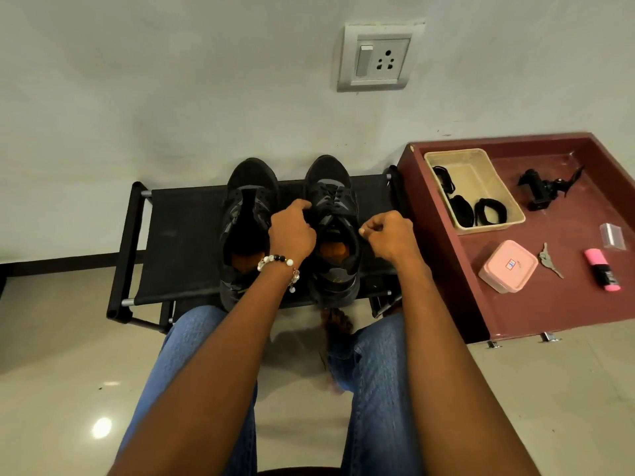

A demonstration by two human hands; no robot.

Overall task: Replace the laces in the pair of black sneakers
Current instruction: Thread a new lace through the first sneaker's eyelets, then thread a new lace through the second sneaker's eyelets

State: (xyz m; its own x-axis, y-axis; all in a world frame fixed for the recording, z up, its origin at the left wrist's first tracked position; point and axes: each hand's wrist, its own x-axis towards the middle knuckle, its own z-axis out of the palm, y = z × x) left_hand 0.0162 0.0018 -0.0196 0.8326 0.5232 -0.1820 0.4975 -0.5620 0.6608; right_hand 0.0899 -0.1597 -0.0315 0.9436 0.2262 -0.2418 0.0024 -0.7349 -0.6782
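Against a pale grey wall with a white switch-and-socket plate, I see a low black fabric shoe rack carrying 2 black mesh sneakers side by side, toes to the wall. On the left sneaker I can make out no lace; the right sneaker is laced at its far part. My left hand, with a beaded bracelet, curls its fingers onto the right sneaker's left edge. My right hand is just beside its right edge, fingers curled, thumb and forefinger pinched; what they hold I cannot tell. Right of the rack, a maroon wooden tray holds a beige plastic basket with coiled black laces.
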